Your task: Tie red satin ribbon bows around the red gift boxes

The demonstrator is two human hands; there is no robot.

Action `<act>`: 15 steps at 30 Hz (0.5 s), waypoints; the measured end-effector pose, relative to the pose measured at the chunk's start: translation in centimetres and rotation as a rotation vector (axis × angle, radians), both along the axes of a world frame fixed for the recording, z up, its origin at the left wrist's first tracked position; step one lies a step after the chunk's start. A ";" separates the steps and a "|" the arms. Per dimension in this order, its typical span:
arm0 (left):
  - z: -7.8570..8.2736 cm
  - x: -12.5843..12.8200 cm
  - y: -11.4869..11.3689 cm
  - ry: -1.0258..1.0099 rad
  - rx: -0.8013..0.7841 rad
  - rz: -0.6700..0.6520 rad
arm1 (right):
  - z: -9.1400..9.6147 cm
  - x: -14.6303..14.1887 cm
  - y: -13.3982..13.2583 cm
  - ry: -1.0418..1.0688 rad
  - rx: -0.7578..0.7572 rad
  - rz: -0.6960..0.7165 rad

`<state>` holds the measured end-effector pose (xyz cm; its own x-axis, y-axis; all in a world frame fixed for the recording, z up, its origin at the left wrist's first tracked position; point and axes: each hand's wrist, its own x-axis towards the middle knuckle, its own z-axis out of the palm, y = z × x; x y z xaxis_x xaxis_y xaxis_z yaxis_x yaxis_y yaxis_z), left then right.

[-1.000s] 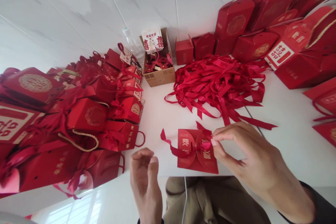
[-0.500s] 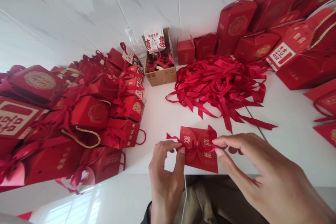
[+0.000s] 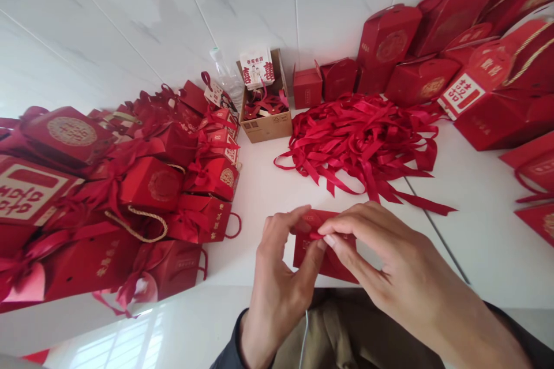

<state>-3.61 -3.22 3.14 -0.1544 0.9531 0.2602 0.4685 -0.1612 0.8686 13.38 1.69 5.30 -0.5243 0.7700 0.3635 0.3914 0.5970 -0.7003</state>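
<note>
A small red gift box (image 3: 331, 265) with gold lettering lies near the table's front edge, partly hidden under both hands. My left hand (image 3: 283, 268) is closed at the box's left half, thumb and fingers at the red ribbon. From the right, my right hand (image 3: 389, 265) pinches the ribbon (image 3: 317, 236) over the middle of the box. The fingertips of both hands nearly meet there, and most of the ribbon is covered by them. Just beyond the box lies a tangled heap of loose red ribbons (image 3: 359, 144).
Finished-looking red boxes with bows (image 3: 151, 184) are crowded along the left. A cardboard carton (image 3: 268, 127) holding cards and ribbon pieces stands at the back beside a clear plastic bottle (image 3: 227, 78). More red boxes (image 3: 385, 49) line the wall and right side of the white table (image 3: 255, 184).
My right hand has moved left, from the box's right side to its middle. The hands, held apart on the ribbon before, are now together over the box.
</note>
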 end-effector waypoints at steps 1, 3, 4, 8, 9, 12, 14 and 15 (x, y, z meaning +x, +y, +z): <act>0.0 -0.1 0.2 0.016 -0.012 -0.026 | 0.0 0.1 0.1 -0.005 0.007 -0.011; 0.0 -0.2 0.4 -0.011 -0.033 -0.038 | -0.1 0.4 0.3 -0.016 0.030 -0.039; -0.1 -0.2 0.5 -0.047 -0.042 -0.023 | -0.1 0.6 0.4 -0.026 0.046 -0.054; -0.5 0.0 0.6 -0.167 -0.056 0.094 | -0.1 1.5 0.6 -0.110 0.133 -0.109; -0.5 0.1 0.5 -0.173 -0.049 0.114 | 0.0 1.7 0.5 -0.152 0.162 -0.120; -0.1 0.6 0.3 -0.168 -0.031 0.140 | 0.2 2.2 -0.1 -0.307 0.237 -0.073; 0.3 0.9 0.2 -0.230 -0.067 0.128 | 0.3 2.2 -0.5 -0.345 0.223 0.018; 0.5 1.0 0.2 -0.296 -0.111 0.102 | 0.4 2.1 -0.7 -0.322 0.195 0.060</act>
